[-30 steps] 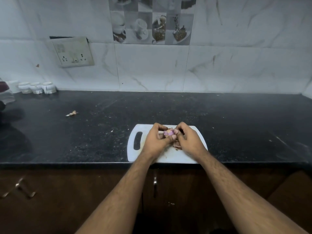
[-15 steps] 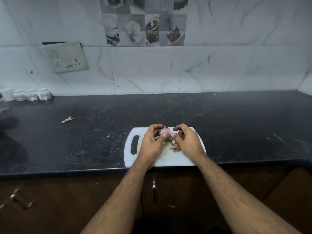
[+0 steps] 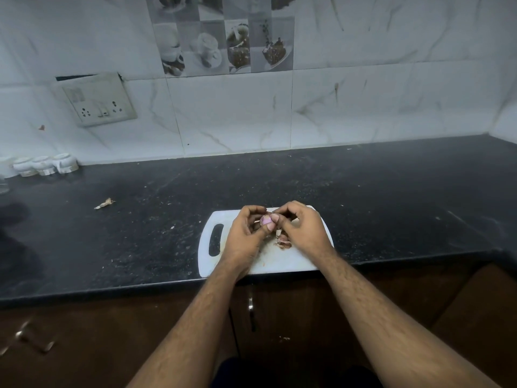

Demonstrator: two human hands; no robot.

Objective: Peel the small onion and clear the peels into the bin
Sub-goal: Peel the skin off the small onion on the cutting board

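Observation:
A small pale purple onion (image 3: pixel 265 220) is pinched between the thumb and fingers of my left hand (image 3: pixel 244 238), just above a white cutting board (image 3: pixel 208 263). My right hand (image 3: pixel 302 229) meets it from the right, its fingertips pinching at the onion's top, most likely on a bit of skin. A small pile of brownish purple peels (image 3: pixel 283 241) lies on the board under my right hand. No bin is in view.
The board sits at the front edge of a black stone counter (image 3: pixel 391 191). A loose scrap of peel (image 3: pixel 105 204) lies on the counter to the left. Three small white jars (image 3: pixel 44 165) stand at the back left by the tiled wall. Brown cabinet doors (image 3: pixel 279 317) are below.
My right hand has risen from the peel pile back to the top of the onion. My left hand keeps holding the onion. The view has shifted a little.

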